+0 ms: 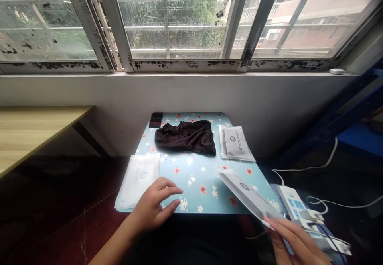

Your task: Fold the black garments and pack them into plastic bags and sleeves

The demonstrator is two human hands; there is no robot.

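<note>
My right hand (295,237) pinches the near end of a frosted plastic pouch (243,191) with a dark round logo, holding it tilted above the right front of the table. My left hand (160,203) hovers over the table's front left with fingers apart and nothing in them. Beside it lies a stack of frosted pouches (140,177). A crumpled black cloth (187,137) spreads over the back middle. At the right edge lies another frosted pouch (237,143), printed ROCKBROS, with something grey inside.
The small table (191,169) has a light blue floral top. A blurred dark item (156,119) sits at its back left corner. To the right are a power strip (295,203) and white cables. A wooden desk (36,129) stands left, below the windows.
</note>
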